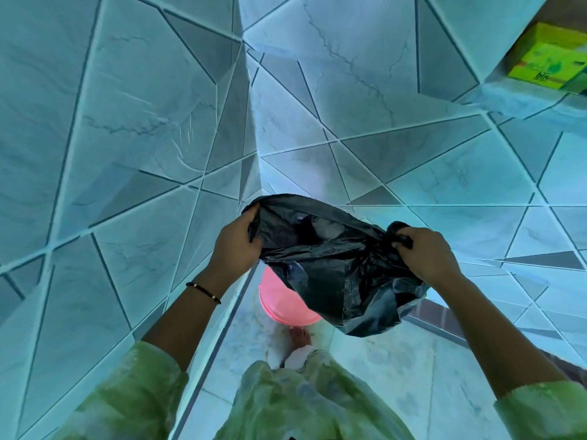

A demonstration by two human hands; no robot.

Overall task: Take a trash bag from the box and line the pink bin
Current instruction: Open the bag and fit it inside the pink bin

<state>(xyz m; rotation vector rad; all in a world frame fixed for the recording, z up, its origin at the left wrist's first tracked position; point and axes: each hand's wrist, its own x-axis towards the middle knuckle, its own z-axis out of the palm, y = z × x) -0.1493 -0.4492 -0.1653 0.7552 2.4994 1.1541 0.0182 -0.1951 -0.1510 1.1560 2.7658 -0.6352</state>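
Note:
I hold a black trash bag [330,262] spread out in the air in front of me, its mouth pulled apart. My left hand [236,241] grips the bag's left rim. My right hand [425,252] pinches the right rim in a closed fist. Below the bag, on the floor in the corner, stands the pink bin [279,304]; the bag hides most of it and only its near rim shows. The yellow-green bag box [546,57] sits on a tiled ledge at the upper right.
Tiled walls close in on the left and ahead, meeting in a corner above the bin. My bare foot [300,336] stands on the marble floor just in front of the bin. A dark step edge [444,319] lies to the right.

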